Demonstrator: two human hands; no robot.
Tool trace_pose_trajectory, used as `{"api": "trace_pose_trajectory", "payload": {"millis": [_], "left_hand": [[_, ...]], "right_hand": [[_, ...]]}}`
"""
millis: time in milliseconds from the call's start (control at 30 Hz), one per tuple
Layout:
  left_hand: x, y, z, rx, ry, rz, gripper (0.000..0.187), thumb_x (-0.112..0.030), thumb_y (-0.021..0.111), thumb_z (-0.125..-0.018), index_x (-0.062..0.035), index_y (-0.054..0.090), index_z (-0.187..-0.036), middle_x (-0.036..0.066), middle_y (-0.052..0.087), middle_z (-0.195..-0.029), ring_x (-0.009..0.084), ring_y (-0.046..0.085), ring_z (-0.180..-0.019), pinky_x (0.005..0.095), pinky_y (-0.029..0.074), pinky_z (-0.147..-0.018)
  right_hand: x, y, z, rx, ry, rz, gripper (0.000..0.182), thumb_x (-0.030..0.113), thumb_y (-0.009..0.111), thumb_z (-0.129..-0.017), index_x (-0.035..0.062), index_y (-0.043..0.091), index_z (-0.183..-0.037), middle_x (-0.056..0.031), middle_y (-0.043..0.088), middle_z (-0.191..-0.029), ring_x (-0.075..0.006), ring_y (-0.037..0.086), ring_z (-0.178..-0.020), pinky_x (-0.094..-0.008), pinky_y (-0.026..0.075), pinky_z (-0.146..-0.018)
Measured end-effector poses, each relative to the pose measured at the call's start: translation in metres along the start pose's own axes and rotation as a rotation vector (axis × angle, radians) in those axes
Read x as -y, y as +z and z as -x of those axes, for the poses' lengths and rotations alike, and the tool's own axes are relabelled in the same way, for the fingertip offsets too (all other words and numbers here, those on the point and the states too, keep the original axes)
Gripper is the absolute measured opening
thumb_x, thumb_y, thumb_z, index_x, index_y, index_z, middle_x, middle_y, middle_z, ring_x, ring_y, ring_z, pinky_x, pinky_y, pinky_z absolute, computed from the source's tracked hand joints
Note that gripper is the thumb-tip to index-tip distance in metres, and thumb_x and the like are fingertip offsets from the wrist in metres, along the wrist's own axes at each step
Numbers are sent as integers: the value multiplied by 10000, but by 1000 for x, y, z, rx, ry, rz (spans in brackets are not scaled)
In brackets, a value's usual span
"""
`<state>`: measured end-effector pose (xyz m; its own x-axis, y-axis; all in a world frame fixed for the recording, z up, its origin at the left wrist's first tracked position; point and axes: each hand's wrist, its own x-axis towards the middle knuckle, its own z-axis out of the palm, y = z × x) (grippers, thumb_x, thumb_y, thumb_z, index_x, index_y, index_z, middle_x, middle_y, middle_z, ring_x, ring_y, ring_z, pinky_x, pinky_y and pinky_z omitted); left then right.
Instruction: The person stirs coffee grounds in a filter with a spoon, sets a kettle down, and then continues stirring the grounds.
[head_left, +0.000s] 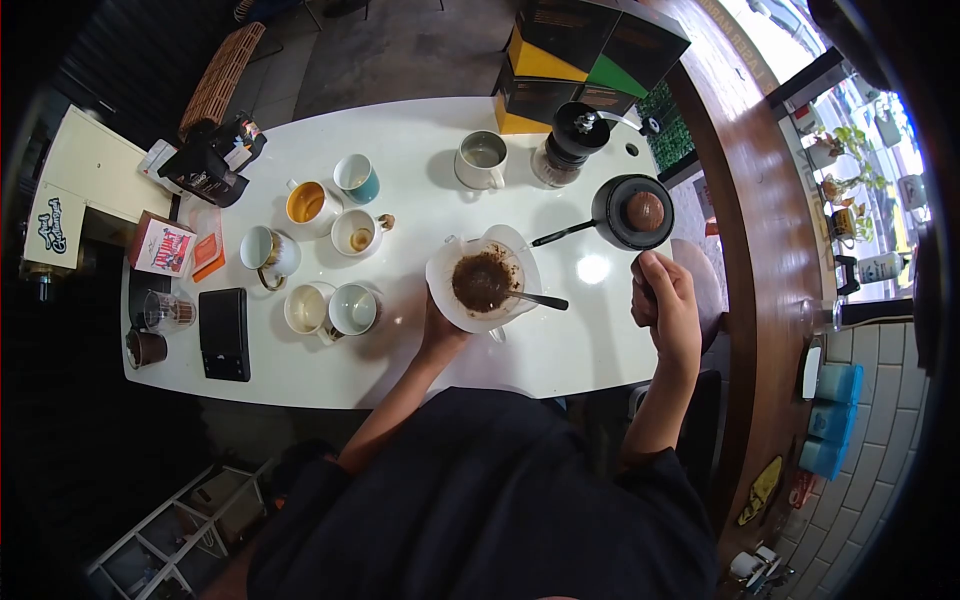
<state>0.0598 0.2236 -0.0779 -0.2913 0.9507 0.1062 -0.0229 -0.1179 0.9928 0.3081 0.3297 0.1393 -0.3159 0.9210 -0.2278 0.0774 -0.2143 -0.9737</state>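
A white paper coffee filter (pixel 506 256) sits in a coffee dripper near the middle of the white table, dark wet grounds (pixel 481 281) inside it. A spoon (pixel 543 299) rests in the grounds, its handle over the filter's right edge. My left hand (pixel 443 326) grips the dripper from the lower left; most of its fingers are hidden behind the filter. On the right, my right hand (pixel 668 298) is closed around the handle of a black gooseneck kettle (pixel 612 212) with a round brown lid knob. The spout points left, its tip beside the filter.
Several cups, among them a teal cup (pixel 357 178), stand left of the dripper. Behind it are a grey-lined mug (pixel 482 158) and a hand coffee grinder (pixel 566 150). A black scale (pixel 224 334) lies far left. Stacked boxes (pixel 590 60) stand at the back edge.
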Motion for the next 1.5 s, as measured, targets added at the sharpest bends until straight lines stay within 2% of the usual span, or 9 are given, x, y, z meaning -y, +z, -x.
{"api": "trace_pose_trajectory", "payload": {"millis": [500,600,667,800,867,1000,1200,1333,1500], "left_hand": [[-25,2,4,-45,-75,-60,829,-77,900,-688,-1,453,-1382,132,593,-1311,225,593,-1208,386,489,-1038],[-48,5,7,-49,-171,112,781,-62,890,-698,4,482,-1361,132,603,-1308,214,619,-1170,370,534,-979],[-55,4,8,57,-77,-4,724,-217,846,-828,8,462,-1399,128,604,-1319,224,589,-1219,377,478,-1046],[-34,4,9,43,-84,175,729,-281,849,-835,6,476,-1392,120,601,-1320,219,585,-1219,373,466,-1055],[-16,3,11,-24,-70,268,760,-176,881,-781,22,451,-1375,133,590,-1319,216,603,-1195,360,527,-984],[-5,-3,11,-24,37,65,687,-327,836,-852,12,512,-1355,99,598,-1315,201,577,-1214,359,439,-1073],[3,-5,8,-13,15,112,690,-356,827,-850,18,519,-1342,85,601,-1309,180,579,-1200,358,440,-1068],[5,-6,7,6,-40,123,799,-333,868,-814,19,440,-1389,130,593,-1315,220,585,-1203,373,457,-1055],[11,-11,8,-9,-17,41,564,-153,767,-910,5,489,-1374,116,588,-1350,203,574,-1243,358,432,-1092]], "right_hand": [[-81,-30,22,9,267,-451,315,355,498,-1052,139,456,-828,93,297,-544,-19,190,-399,-215,150,-391],[-105,-38,23,-10,288,-502,313,363,499,-1050,143,458,-833,94,305,-540,-26,191,-391,-216,155,-388],[-117,-42,23,-16,291,-558,314,340,489,-1055,115,480,-836,79,324,-545,-32,215,-398,-226,158,-393],[-143,-47,19,-66,292,-566,309,345,494,-1052,117,481,-844,81,333,-551,-37,221,-400,-230,163,-395],[-151,-47,19,-91,307,-566,305,347,503,-1045,119,480,-845,82,335,-552,-39,223,-403,-234,165,-396],[-168,-51,13,-113,307,-595,299,352,519,-1033,126,479,-842,79,340,-549,-43,234,-407,-239,173,-398],[-170,-50,12,-84,270,-565,310,359,529,-1027,122,485,-832,78,339,-544,-47,234,-393,-244,168,-386],[-174,-50,9,-62,280,-588,314,345,518,-1034,111,485,-827,73,336,-538,-50,245,-386,-244,173,-379],[-177,-49,9,-61,273,-601,311,328,505,-1042,100,486,-832,68,337,-540,-53,251,-385,-243,180,-378]]}}
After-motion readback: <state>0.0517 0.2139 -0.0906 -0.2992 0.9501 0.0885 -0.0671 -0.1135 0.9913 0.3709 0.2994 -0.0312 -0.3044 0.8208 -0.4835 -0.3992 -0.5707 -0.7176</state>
